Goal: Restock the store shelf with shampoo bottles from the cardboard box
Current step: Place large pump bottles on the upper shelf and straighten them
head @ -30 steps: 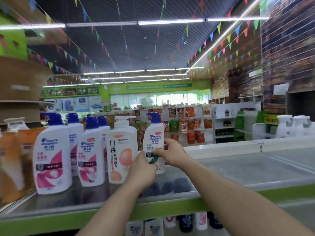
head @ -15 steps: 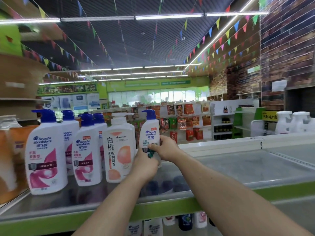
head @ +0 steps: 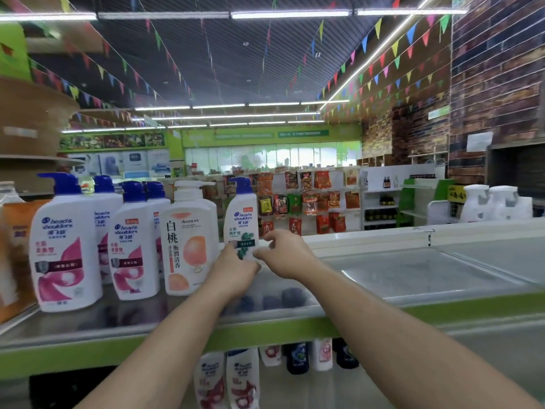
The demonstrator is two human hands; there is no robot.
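Observation:
A white shampoo bottle (head: 242, 215) with a blue pump and a green leaf label stands upright on the glass top shelf (head: 383, 312), just right of a white peach-label bottle (head: 188, 240). My left hand (head: 236, 271) holds its lower front, covering the base. My right hand (head: 284, 255) hovers at the bottle's right side, its fingers loosely curled and lifted off, the thumb tip close to the lower edge. No cardboard box is in view.
Several pink-label shampoo bottles (head: 66, 246) stand in rows at the left of the shelf, beside an orange pack (head: 17, 231). More bottles (head: 227, 379) stand on the shelf below. The glass surface stretches right toward white pump bottles (head: 486, 202).
The bottle has settled upright beside the peach bottle. My right hand, earlier wrapped round its right side, has come off and its fingers have spread. My left hand stays low on the bottle.

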